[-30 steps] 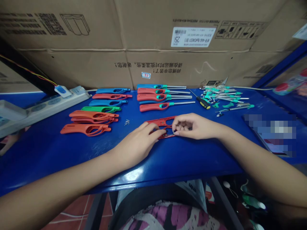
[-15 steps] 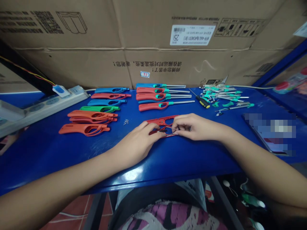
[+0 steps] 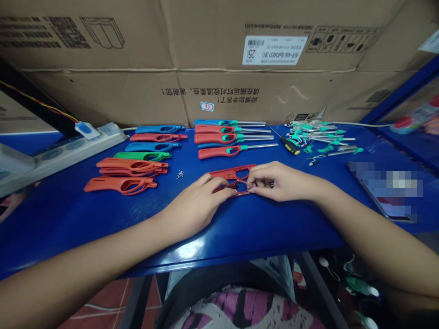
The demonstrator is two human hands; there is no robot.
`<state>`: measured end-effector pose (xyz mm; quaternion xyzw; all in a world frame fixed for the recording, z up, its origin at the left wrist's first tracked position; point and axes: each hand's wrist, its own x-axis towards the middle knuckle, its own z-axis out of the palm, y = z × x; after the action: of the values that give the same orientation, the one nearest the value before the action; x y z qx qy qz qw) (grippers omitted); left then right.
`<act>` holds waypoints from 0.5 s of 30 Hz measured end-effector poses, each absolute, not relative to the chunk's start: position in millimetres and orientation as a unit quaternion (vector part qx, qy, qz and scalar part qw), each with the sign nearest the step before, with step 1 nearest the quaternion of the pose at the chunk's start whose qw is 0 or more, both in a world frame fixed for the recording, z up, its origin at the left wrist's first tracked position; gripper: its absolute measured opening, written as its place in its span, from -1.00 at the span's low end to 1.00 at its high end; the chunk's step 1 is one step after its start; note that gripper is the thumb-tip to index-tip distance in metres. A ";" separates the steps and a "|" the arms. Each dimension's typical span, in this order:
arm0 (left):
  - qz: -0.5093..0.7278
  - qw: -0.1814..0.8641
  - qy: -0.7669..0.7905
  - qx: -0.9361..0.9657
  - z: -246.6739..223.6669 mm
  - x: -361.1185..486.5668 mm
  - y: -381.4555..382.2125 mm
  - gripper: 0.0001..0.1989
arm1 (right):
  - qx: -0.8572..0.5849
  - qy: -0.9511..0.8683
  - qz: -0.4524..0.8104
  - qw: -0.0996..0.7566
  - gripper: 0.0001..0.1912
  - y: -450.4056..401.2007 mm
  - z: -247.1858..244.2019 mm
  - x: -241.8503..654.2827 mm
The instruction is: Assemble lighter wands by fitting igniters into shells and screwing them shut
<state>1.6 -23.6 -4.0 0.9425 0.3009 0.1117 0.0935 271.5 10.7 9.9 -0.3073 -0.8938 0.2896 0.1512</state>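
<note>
Two halves of a red lighter casing lie at the middle of the blue table, the upper casing half [image 3: 230,174] showing its hollow inside and trigger loop. My left hand [image 3: 195,201] has thumb and forefinger closed on the lower casing half [image 3: 244,193], which is mostly covered. A dark part shows inside it by the fingertips. At the front end of the same half, my right hand [image 3: 276,183] is closed in a pinch. What its fingertips hold is hidden.
Orange, green, red and blue lighter casings [image 3: 120,185] lie left, beside small screws [image 3: 179,174]. Behind are lighters with metal tubes [image 3: 222,152], a screwdriver [image 3: 290,145] and teal-and-metal inner parts [image 3: 325,135]. A power strip [image 3: 72,153] stands left, a blurred-out phone-like device [image 3: 380,196] right.
Almost nothing differs. The fingers of my right hand have shifted very slightly at the casing's front end, and my left hand keeps its place.
</note>
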 end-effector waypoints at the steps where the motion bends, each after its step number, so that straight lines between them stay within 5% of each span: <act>1: 0.110 0.092 0.302 0.943 -4.0 1.5 -23.6 -0.61 | -0.303 -0.896 0.287 0.152 -0.90 10.5 10.2 271.6; 15: 0.091 0.063 0.303 0.947 -1.7 0.2 -24.7 -0.56 | -0.287 -0.904 0.279 0.147 -0.88 11.2 9.9 268.8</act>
<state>0.2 -24.7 -1.7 0.9465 0.3032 0.0910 0.0626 268.8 11.2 9.9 -0.2874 -0.9043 0.2791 0.1472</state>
